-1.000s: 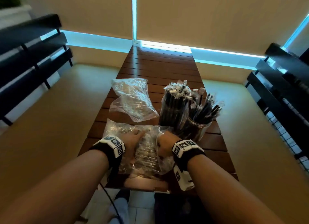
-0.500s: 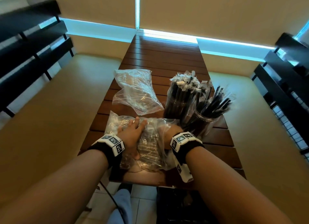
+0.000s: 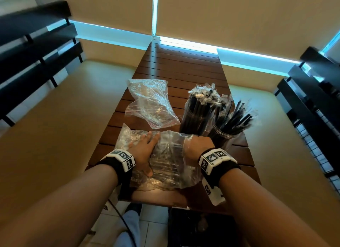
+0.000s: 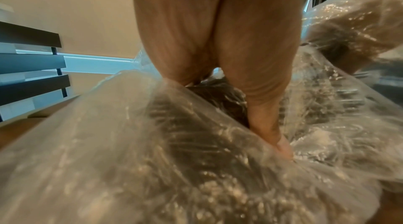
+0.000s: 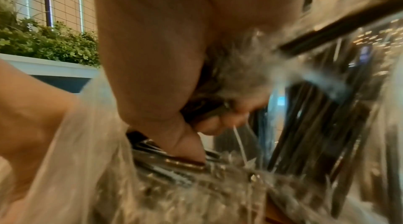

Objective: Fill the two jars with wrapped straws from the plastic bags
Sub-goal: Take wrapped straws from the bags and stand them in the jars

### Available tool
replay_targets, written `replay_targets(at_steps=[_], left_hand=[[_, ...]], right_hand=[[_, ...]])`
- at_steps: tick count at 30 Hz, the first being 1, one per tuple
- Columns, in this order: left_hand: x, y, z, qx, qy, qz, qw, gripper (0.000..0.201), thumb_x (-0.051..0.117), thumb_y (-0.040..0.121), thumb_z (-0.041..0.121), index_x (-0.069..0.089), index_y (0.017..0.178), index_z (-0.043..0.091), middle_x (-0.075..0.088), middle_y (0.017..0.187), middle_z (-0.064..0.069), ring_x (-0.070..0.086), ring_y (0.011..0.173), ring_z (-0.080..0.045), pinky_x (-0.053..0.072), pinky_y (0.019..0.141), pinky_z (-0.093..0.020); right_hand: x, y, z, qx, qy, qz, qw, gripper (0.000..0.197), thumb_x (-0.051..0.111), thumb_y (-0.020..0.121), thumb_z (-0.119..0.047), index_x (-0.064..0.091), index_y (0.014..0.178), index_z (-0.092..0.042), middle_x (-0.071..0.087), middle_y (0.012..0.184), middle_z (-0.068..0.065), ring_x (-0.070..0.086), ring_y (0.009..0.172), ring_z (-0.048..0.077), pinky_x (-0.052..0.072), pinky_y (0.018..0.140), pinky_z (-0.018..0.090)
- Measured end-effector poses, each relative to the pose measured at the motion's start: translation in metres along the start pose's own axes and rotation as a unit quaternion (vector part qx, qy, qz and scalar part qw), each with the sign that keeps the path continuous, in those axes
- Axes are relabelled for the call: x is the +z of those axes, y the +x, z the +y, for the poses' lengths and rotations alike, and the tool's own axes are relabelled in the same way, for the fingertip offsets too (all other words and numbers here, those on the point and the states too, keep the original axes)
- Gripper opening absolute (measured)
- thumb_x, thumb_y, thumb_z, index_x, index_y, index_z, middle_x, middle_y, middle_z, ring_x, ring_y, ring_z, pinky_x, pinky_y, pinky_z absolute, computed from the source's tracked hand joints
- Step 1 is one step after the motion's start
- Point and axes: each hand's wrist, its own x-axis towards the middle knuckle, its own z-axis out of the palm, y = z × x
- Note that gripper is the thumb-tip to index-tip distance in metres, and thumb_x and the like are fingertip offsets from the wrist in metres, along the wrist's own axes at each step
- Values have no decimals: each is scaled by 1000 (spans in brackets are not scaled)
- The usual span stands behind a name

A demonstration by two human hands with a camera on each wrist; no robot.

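Hands first: your left hand point(image 3: 144, 149) lies flat on top of the near plastic bag point(image 3: 169, 165), fingers straight and slightly spread, the thumb point(image 4: 270, 124) pressing down into the film. Your right hand point(image 3: 197, 145) is pushed inside the mouth of that same bag, at its right end. In the right wrist view its fingers point(image 5: 218, 124) are curled around a bundle of wrapped straws point(image 5: 174, 164) within the bag; the picture is blurred, so you cannot tell how many straws the curl takes in.

The near plastic bag rests across the near end of the slatted wooden table point(image 3: 180, 66), just in front of you. Through the clear film you can see dark straws lying side by side.

A second plastic bag point(image 3: 150, 103) lies farther out on the table, to the left of centre, crumpled and apart from the near bag. Whether anything is in it cannot be told from the head view.

Two jars stand on the right side of the table, just beyond your right hand. The left jar point(image 3: 198, 117) is packed with upright straws whose wrapper ends bunch together at the top. The right jar point(image 3: 226, 134) stands beside it, touching or nearly so, and holds a looser group of straws that fan out toward the right.

Benches with dark slatted backs point(image 3: 36, 44) flank the table on both sides.
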Motion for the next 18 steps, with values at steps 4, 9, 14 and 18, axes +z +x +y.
replay_targets(at_steps=[4, 9, 14, 18], left_hand=[[3, 3, -1, 3, 11, 0, 1000, 148, 92, 60, 38, -23, 152, 28, -18, 164, -7, -9, 152, -30, 11, 117, -64], [4, 10, -6, 6, 38, 7, 999, 152, 92, 55, 45, -23, 152, 27, -15, 164, -6, -2, 152, -28, 20, 118, -57], [5, 15, -11, 20, 34, 14, 999, 157, 92, 48, 50, -20, 154, 22, -9, 164, -4, 7, 150, -29, 24, 120, -48], [2, 16, -7, 28, 35, 12, 999, 155, 93, 49, 48, -17, 154, 20, -6, 163, -7, 7, 150, -30, 19, 122, -42]], right_hand=[[-4, -7, 18, -2, 11, -23, 1000, 36, 59, 93, -34, 59, 125, -17, 63, 121, 10, 63, 108, 33, 49, 82, 37], [-19, -20, 13, -24, -21, -7, 999, 31, 57, 94, -36, 62, 118, -18, 66, 111, 9, 65, 99, 33, 49, 77, 38], [-71, -51, 28, 0, -139, -1, 990, 16, 54, 96, -20, 67, 103, -13, 64, 91, 5, 62, 84, 27, 45, 71, 35], [-112, -88, 35, 17, -193, 37, 980, 17, 51, 97, -23, 61, 85, -17, 48, 70, -1, 50, 71, 21, 40, 68, 31]])
